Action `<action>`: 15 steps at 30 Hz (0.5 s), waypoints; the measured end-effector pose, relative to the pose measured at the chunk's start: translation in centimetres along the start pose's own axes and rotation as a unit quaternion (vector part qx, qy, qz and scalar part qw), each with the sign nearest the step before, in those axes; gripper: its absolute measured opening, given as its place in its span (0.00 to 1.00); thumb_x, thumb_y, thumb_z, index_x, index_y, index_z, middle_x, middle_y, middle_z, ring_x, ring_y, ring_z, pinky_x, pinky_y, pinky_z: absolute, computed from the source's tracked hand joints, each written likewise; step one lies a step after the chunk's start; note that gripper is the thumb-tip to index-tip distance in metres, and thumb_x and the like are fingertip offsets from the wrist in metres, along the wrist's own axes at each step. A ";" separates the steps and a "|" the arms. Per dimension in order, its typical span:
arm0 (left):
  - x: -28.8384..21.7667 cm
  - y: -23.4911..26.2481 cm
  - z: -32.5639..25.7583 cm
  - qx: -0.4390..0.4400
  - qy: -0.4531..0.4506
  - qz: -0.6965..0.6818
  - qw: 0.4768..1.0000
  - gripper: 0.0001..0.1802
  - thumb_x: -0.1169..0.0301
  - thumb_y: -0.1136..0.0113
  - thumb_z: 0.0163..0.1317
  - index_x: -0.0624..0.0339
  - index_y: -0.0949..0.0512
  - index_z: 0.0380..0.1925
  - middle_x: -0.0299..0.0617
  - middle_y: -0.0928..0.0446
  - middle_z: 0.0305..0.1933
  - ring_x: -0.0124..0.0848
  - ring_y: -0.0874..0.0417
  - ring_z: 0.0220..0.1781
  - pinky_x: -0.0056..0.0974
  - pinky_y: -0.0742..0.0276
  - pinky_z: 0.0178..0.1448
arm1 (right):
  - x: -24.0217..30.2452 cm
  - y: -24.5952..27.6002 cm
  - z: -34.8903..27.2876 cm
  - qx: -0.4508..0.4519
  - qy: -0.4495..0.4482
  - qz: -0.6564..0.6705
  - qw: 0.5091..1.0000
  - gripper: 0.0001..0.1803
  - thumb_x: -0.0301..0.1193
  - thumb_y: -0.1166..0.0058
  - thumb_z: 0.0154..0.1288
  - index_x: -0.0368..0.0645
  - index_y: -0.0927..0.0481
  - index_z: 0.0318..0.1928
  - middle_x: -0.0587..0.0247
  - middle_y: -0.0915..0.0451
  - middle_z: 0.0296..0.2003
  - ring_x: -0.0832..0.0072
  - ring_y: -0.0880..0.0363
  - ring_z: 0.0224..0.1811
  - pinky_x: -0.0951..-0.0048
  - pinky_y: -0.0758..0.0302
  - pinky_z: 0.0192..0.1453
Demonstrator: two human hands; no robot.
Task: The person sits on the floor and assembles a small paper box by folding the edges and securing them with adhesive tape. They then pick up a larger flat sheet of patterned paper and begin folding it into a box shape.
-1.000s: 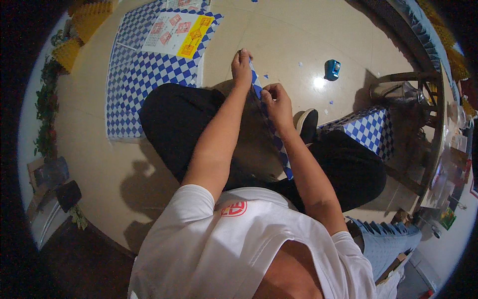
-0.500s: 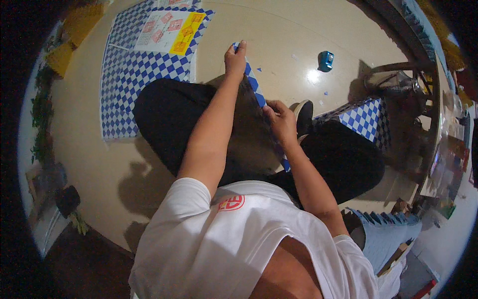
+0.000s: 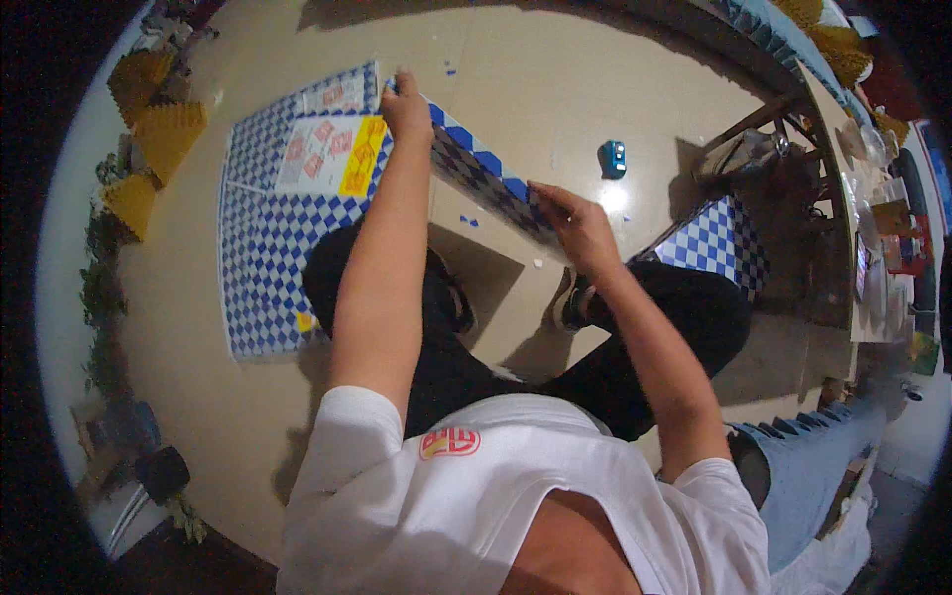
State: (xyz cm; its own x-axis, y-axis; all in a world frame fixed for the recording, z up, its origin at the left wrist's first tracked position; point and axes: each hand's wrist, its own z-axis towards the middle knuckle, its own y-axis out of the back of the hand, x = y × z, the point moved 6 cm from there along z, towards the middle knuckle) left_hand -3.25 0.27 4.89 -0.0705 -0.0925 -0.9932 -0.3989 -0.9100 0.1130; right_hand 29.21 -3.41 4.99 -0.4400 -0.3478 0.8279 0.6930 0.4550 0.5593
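A long piece with a blue-and-white checkered edge [image 3: 474, 151] and a shaded checkered side is stretched aslant between my hands, above the floor. My left hand [image 3: 405, 107] is closed round its far left end. At its nearer right end, my right hand [image 3: 583, 228] pinches the edge between thumb and fingers. Its underside is hidden from me. Left of my left forearm lies a large checkered sheet [image 3: 260, 233] on the floor, bearing a white-and-yellow printed label [image 3: 332, 159]. By my right knee stands another checkered piece [image 3: 719, 240].
A small teal-and-black gadget [image 3: 613, 159] sits on the beige floor [image 3: 516, 50], with small blue scraps [image 3: 469, 221] scattered about. At the right are a wooden table [image 3: 833, 188] and a shiny bag-like thing [image 3: 744, 159]. Ochre textured pieces [image 3: 169, 139] line the left wall.
Both hands have shifted, the left one leftward and the right one slightly rightward. The held piece now shows more of its checkered side, and the floor between my legs has come into sight.
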 end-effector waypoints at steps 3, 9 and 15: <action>-4.4 1.1 3.7 -0.037 -0.035 -0.047 0.998 0.35 0.46 0.47 0.70 0.74 0.24 0.55 0.61 0.23 0.60 0.50 0.20 0.59 0.47 0.26 0.61 | 3.8 3.8 2.6 0.013 0.095 -0.039 0.995 0.26 0.28 0.39 0.65 0.53 0.23 0.63 0.52 0.15 0.47 0.56 0.14 0.45 0.62 0.20 0.48; -8.9 3.4 2.8 -0.103 0.011 -0.088 0.991 0.31 0.51 0.51 0.73 0.75 0.24 0.53 0.62 0.21 0.56 0.52 0.19 0.56 0.46 0.27 0.60 | 8.8 7.6 4.3 0.043 0.241 -0.258 0.934 0.31 0.33 0.44 0.68 0.58 0.33 0.71 0.51 0.17 0.50 0.54 0.14 0.44 0.57 0.18 0.45; -0.9 1.4 4.1 -0.132 0.106 -0.038 0.985 0.34 0.51 0.54 0.73 0.77 0.29 0.60 0.64 0.28 0.65 0.55 0.25 0.65 0.46 0.30 0.67 | 4.8 6.4 7.9 0.092 0.284 -0.284 0.911 0.32 0.30 0.49 0.68 0.58 0.35 0.72 0.52 0.18 0.48 0.52 0.15 0.42 0.57 0.17 0.42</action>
State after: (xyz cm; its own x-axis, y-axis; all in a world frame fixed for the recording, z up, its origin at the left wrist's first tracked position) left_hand -7.52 0.77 6.01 0.1539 -0.0764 -0.9851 -0.1421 -0.9884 0.0545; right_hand 26.99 4.28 12.87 -0.2961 -0.9141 0.2769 0.3145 0.1804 0.9319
